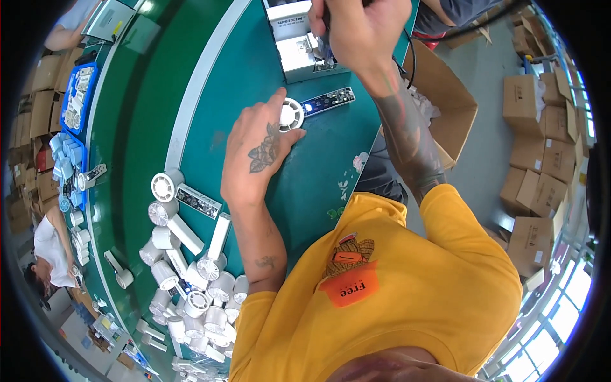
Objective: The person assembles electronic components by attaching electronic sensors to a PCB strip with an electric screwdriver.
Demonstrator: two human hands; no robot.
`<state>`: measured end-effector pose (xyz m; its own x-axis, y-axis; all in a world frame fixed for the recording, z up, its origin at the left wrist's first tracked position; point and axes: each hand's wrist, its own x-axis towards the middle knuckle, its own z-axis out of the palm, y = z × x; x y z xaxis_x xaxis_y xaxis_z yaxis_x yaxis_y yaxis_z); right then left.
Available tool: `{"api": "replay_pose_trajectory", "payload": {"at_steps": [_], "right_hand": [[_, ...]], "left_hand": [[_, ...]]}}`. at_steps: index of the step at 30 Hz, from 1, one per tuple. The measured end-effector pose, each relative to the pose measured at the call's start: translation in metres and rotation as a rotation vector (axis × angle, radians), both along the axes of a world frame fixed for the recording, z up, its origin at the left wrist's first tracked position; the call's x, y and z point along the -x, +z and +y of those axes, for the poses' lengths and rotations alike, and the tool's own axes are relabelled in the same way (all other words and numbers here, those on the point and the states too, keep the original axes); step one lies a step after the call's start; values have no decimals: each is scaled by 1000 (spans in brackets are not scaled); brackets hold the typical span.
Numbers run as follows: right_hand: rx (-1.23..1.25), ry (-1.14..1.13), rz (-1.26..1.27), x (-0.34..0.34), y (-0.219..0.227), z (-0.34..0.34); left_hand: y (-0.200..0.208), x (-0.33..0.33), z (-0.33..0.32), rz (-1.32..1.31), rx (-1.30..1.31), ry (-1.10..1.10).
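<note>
My left hand (258, 145) lies on the green work surface, its thumb and index finger closed around the round white head of a handheld fan (291, 115). The fan's handle is uncovered: a circuit board (329, 101) with a lit blue-white spot points away to the right. Farther off, my right hand (372, 32) is curled above a metal-cased device (304, 54) with an open front. Its fingers are partly cut off by the upper edge, and what they grip is hidden.
Many white handheld fans (197, 304) are heaped left of my left forearm, beside a green conveyor belt (143, 121). An open cardboard box (449, 95) stands by my right forearm. Blue trays (81, 95) and another person (54, 248) are across the belt.
</note>
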<state>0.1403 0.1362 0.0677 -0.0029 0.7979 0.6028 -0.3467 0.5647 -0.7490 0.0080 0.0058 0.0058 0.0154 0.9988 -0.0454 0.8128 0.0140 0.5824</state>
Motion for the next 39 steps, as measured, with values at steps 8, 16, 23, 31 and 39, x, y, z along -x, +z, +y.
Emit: {"api": "replay_pose_trajectory", "payload": {"at_steps": [8,16,23,31,39], "right_hand": [[190,151,4,3,-10,-44],[318,145,-16,6,-24,-47],[-16,153,-43,-4,-45,-54],[-137,238,73,-43,-82,-77],[490,-182,634,-159,-75,-65]], "left_hand": [[0,-1,2,-19,16,-22],[4,0,0,-21,39,-5],[10,-2,-1,74,7,-39],[3,-11,-9,228,-190,-82],[58,69,-32,178,187,467]]}}
